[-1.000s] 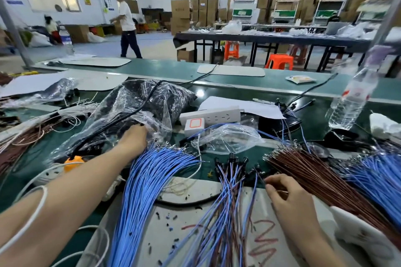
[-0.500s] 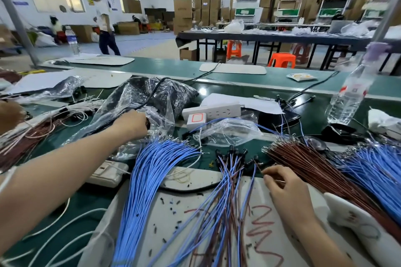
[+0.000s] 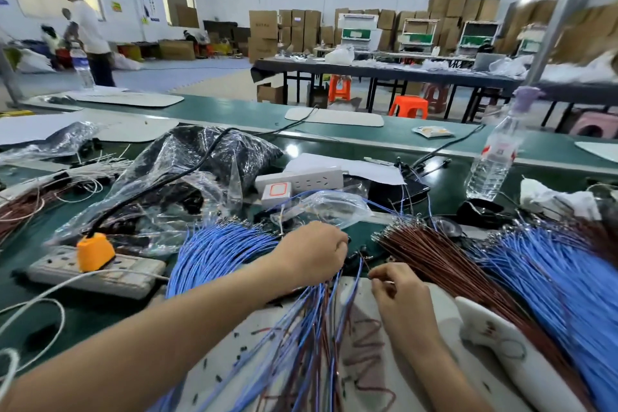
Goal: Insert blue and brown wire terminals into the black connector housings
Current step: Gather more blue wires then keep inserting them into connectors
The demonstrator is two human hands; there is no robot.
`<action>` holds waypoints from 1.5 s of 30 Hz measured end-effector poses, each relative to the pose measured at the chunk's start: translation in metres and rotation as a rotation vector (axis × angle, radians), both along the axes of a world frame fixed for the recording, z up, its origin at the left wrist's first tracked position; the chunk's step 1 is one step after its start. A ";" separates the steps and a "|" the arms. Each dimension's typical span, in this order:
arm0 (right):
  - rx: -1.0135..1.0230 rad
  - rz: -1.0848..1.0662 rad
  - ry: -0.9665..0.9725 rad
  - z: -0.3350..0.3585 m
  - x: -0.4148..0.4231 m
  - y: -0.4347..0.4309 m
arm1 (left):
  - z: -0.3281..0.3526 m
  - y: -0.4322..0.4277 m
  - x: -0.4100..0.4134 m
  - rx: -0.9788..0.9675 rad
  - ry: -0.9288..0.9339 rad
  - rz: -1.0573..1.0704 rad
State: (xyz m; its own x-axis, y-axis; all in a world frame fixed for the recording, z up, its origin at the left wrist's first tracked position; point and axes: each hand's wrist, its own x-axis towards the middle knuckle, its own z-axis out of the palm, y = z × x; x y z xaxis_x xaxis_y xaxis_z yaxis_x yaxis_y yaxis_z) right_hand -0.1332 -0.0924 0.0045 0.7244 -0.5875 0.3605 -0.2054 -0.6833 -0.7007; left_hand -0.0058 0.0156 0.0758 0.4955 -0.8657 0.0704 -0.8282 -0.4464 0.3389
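Curling over the black connector housings [image 3: 353,257], my left hand [image 3: 311,251] hides its grip from me. The fingers [image 3: 378,275] of my right hand [image 3: 403,291] pinch together; around what, I cannot tell.

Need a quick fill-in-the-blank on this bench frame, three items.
1. The plug in the white power strip is ____.
2. The plug's black cable crosses a clear plastic ____.
3. The brown wire bundle lies to the ____ of the right hand.
Missing: orange; bag; right.

No legible text; bottle label [image 3: 498,152] blurred.
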 end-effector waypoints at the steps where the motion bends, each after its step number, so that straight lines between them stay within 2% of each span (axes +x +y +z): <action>1: -0.009 0.002 0.001 0.000 -0.001 -0.001 | -0.007 -0.003 -0.004 -0.005 0.001 0.022; 2: -0.010 0.006 0.001 0.000 -0.001 -0.002 | -0.011 -0.003 -0.003 0.002 -0.031 0.049; 6: -0.007 0.017 -0.012 0.000 -0.001 -0.004 | -0.006 0.017 0.028 0.116 -0.357 0.279; 10: -0.045 0.022 -0.015 0.000 0.001 -0.005 | -0.011 0.055 0.056 0.453 -0.316 0.367; 12: -0.050 0.024 -0.011 -0.001 0.001 -0.005 | -0.020 0.064 0.057 0.526 -0.293 0.353; 21: -0.036 0.008 -0.038 -0.001 -0.001 -0.003 | -0.028 0.071 0.063 0.354 -0.257 0.413; 29: 0.027 -0.050 -0.136 0.011 0.001 0.000 | -0.013 0.070 0.064 0.418 -0.278 0.393; 35: -0.038 0.142 -0.086 0.040 0.026 0.028 | -0.005 0.073 0.069 0.423 -0.291 0.332; 40: 0.122 0.224 -0.001 0.049 0.063 0.060 | -0.009 0.082 0.079 0.374 -0.216 0.360; 45: 0.304 0.302 0.163 0.030 0.095 0.096 | -0.015 0.083 0.072 0.364 -0.258 0.379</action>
